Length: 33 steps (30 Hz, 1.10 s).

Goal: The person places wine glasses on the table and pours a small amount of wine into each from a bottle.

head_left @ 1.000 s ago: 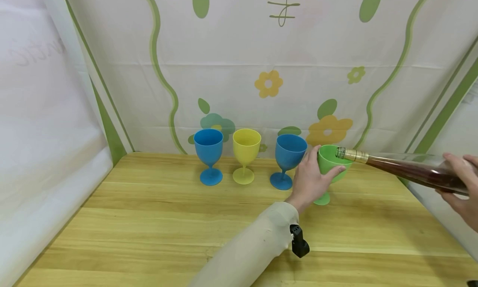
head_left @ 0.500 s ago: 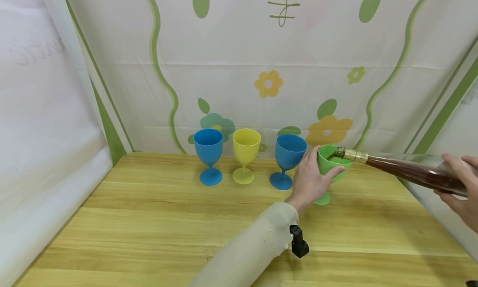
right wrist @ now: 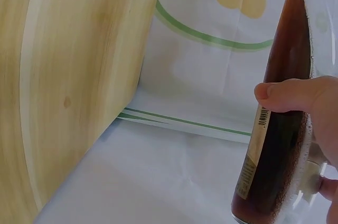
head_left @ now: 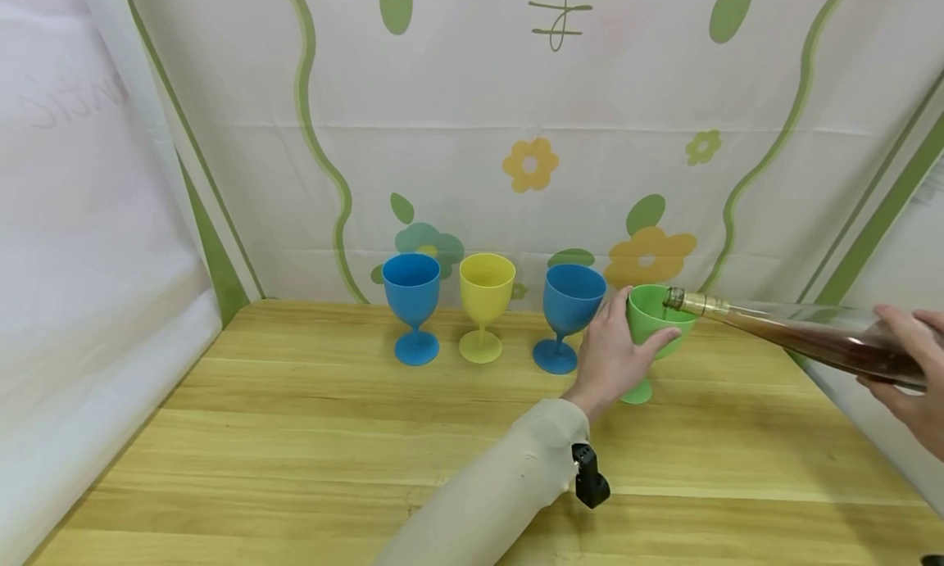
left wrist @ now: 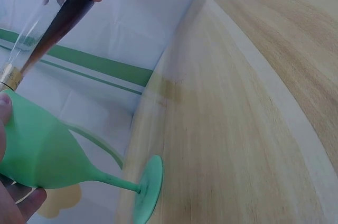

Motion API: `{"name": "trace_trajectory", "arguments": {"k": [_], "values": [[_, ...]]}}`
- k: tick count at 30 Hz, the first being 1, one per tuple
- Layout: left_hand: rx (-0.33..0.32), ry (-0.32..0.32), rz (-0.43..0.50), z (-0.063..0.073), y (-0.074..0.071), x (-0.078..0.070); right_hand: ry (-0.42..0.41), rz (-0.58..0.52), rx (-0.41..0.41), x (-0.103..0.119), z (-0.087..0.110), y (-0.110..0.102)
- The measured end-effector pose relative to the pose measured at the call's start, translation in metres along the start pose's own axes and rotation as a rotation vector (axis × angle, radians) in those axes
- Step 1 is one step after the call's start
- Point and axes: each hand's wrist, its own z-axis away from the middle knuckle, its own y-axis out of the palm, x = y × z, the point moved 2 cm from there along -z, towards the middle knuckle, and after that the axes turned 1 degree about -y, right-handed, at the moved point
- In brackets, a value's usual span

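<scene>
Your left hand (head_left: 615,349) grips the bowl of the green goblet (head_left: 649,327), at the right end of the row on the table (head_left: 332,459); your right hand (head_left: 922,406) is wrapped round the bottle (head_left: 804,337), tilted with its mouth at the rim. Leftward stand a blue goblet (head_left: 571,304), a yellow goblet (head_left: 487,292) and another blue goblet (head_left: 411,304). This looks like mid-pour; the next move likely calls for a steady tilt, then raising the neck.

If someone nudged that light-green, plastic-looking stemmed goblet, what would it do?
The green goblet would probably tip easily if unheld: deep bowl, thin stem. It seems stiff, its bowl round beside the left hand. Dark liquid from the tilted glass bottle could make it top-heavy.
</scene>
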Motion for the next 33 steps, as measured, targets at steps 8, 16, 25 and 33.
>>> {"name": "trace_trajectory", "arguments": {"k": [8, 16, 25, 33], "values": [[0.008, 0.004, -0.003, 0.001, 0.000, -0.001, 0.042, -0.110, -0.033, 0.003, 0.009, 0.005], [0.004, 0.001, -0.011, 0.001, 0.002, -0.002, 0.118, -0.158, -0.035, 0.011, 0.019, 0.010], [-0.005, -0.008, -0.021, -0.001, 0.005, 0.000, 0.320, 0.016, 0.206, 0.018, 0.025, 0.008], [-0.019, -0.019, -0.035, -0.004, 0.011, 0.000, 0.485, 0.024, 0.373, 0.030, 0.027, 0.012]]}}
